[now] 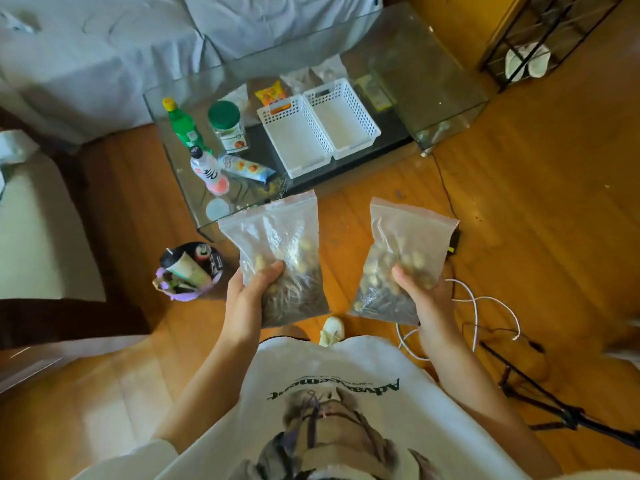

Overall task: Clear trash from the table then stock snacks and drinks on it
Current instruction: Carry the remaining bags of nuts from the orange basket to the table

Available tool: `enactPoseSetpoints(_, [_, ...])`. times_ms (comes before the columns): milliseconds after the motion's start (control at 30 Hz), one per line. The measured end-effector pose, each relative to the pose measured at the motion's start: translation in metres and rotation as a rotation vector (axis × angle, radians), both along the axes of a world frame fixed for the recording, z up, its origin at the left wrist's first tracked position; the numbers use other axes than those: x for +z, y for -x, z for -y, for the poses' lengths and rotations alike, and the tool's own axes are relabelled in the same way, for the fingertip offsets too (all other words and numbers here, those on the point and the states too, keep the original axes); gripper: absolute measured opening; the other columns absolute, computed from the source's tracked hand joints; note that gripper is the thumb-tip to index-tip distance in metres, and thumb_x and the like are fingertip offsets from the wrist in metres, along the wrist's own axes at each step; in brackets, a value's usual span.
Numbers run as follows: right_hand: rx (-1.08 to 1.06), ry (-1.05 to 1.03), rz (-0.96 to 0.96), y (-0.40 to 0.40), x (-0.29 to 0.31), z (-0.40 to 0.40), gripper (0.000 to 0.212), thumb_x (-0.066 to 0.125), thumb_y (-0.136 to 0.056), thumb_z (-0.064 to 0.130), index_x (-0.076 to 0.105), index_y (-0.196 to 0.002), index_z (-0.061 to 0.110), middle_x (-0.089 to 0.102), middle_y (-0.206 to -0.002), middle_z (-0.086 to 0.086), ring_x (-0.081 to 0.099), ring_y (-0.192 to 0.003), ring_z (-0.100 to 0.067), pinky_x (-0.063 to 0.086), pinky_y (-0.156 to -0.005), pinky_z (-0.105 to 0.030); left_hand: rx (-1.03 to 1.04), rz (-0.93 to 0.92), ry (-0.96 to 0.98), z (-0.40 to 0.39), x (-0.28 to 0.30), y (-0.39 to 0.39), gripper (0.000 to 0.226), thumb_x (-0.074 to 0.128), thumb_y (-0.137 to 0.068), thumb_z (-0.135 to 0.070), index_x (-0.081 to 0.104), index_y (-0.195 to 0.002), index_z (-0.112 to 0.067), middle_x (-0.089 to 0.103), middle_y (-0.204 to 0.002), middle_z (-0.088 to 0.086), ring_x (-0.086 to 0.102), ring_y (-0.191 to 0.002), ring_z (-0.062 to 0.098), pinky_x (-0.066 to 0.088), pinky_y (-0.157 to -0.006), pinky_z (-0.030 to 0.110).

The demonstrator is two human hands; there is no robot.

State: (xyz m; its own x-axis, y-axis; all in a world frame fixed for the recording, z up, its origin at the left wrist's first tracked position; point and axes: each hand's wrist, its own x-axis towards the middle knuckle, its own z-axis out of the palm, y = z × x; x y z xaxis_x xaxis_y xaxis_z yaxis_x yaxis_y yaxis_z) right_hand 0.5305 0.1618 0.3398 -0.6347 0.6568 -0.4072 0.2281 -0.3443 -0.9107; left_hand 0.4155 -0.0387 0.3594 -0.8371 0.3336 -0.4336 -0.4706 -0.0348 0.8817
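My left hand (251, 299) grips the bottom of a clear zip bag of nuts and seeds (282, 244), held upright over the floor before the glass table (433, 74). My right hand (424, 296) holds a second such bag (405, 247) the same way. On the table stand two empty white baskets, the left one (294, 136) and the right one (343, 116). To their left are a green bottle (181, 124), a green-lidded jar (228, 128), a pink-white bottle (209, 173) and a lying snack pack (246, 166). An orange snack bag (272, 93) lies behind the baskets.
A small bin with a purple liner (188, 271), full of trash, stands on the wooden floor left of my hands. White and black cables (485, 306) and a tripod (554, 403) lie at the right. A covered sofa (104, 64) is behind the table, a wire rack (540, 39) far right.
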Motion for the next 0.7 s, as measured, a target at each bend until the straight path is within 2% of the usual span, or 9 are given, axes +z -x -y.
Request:
enactPoseSetpoints(67, [0.026, -0.001, 0.001, 0.017, 0.001, -0.02, 0.029, 0.073, -0.062, 0.026, 0.071, -0.083, 0.044, 0.073, -0.086, 0.018, 0.068, -0.085, -0.001, 0.054, -0.071, -0.016, 0.014, 0.01, -0.001, -0.02, -0.001, 0.015, 0.018, 0.068, -0.064, -0.036, 0.073, -0.081, -0.033, 0.074, -0.079, -0.006, 0.072, -0.075, 0.012, 0.054, -0.06, 0.02])
enactPoseSetpoints(200, [0.014, 0.035, 0.027, 0.045, -0.004, -0.052, 0.034, 0.073, -0.061, 0.029, 0.067, -0.094, 0.032, 0.072, -0.096, 0.01, 0.066, -0.1, -0.016, 0.051, -0.091, -0.04, 0.024, 0.035, 0.012, -0.053, -0.009, 0.048, 0.02, 0.069, -0.064, -0.034, 0.073, -0.083, -0.03, 0.074, -0.079, -0.004, 0.072, -0.074, 0.013, 0.054, -0.06, 0.021])
enactPoseSetpoints(267, [0.001, 0.03, 0.044, 0.064, -0.008, -0.069, 0.033, 0.073, -0.061, 0.029, 0.066, -0.093, 0.031, 0.073, -0.094, 0.011, 0.065, -0.101, -0.018, 0.05, -0.094, -0.045, 0.04, 0.048, 0.024, -0.071, -0.015, 0.07, 0.016, 0.068, -0.069, -0.029, 0.072, -0.084, -0.026, 0.074, -0.08, -0.002, 0.072, -0.075, 0.014, 0.054, -0.06, 0.022])
enactPoseSetpoints(400, [-0.015, 0.012, 0.055, 0.111, -0.013, -0.109, 0.039, 0.072, -0.06, 0.03, 0.065, -0.098, 0.029, 0.07, -0.1, 0.008, 0.064, -0.104, -0.019, 0.049, -0.096, -0.043, 0.104, 0.09, 0.023, -0.11, -0.025, 0.122, 0.019, 0.066, -0.07, -0.026, 0.069, -0.088, -0.02, 0.074, -0.076, -0.003, 0.071, -0.071, 0.013, 0.054, -0.057, 0.022])
enactPoseSetpoints(500, [-0.002, 0.0, 0.062, 0.156, -0.015, -0.146, 0.033, 0.072, -0.064, 0.026, 0.064, -0.096, 0.03, 0.072, -0.093, 0.011, 0.065, -0.101, -0.017, 0.052, -0.091, -0.037, 0.131, 0.125, 0.027, -0.143, -0.029, 0.169, 0.037, 0.071, -0.06, -0.033, 0.066, -0.091, -0.014, 0.073, -0.075, -0.002, 0.071, -0.069, 0.015, 0.054, -0.055, 0.024])
enactPoseSetpoints(600, [0.014, -0.031, 0.049, 0.206, -0.011, -0.183, 0.03, 0.069, -0.072, 0.019, 0.062, -0.098, 0.032, 0.071, -0.092, 0.015, 0.065, -0.097, -0.012, 0.055, -0.083, -0.027, 0.131, 0.156, 0.024, -0.178, -0.027, 0.219, 0.051, 0.072, -0.056, -0.039, 0.064, -0.099, -0.012, 0.072, -0.081, 0.004, 0.07, -0.073, 0.021, 0.054, -0.061, 0.031])
enactPoseSetpoints(633, [0.008, -0.032, 0.044, 0.222, -0.009, -0.194, 0.03, 0.069, -0.073, 0.019, 0.061, -0.1, 0.032, 0.072, -0.093, 0.015, 0.065, -0.097, -0.011, 0.055, -0.083, -0.027, 0.132, 0.149, 0.024, -0.189, -0.025, 0.236, 0.05, 0.072, -0.056, -0.039, 0.065, -0.098, -0.012, 0.072, -0.081, 0.004, 0.07, -0.072, 0.021, 0.054, -0.061, 0.031])
enactPoseSetpoints(700, [-0.014, -0.006, 0.045, 0.25, -0.005, -0.215, 0.037, 0.069, -0.074, 0.02, 0.059, -0.109, 0.029, 0.07, -0.105, 0.007, 0.064, -0.103, -0.018, 0.053, -0.089, -0.037, 0.125, 0.123, 0.038, -0.209, -0.019, 0.268, 0.044, 0.072, -0.057, -0.038, 0.066, -0.092, -0.014, 0.072, -0.076, 0.002, 0.07, -0.067, 0.017, 0.054, -0.055, 0.026])
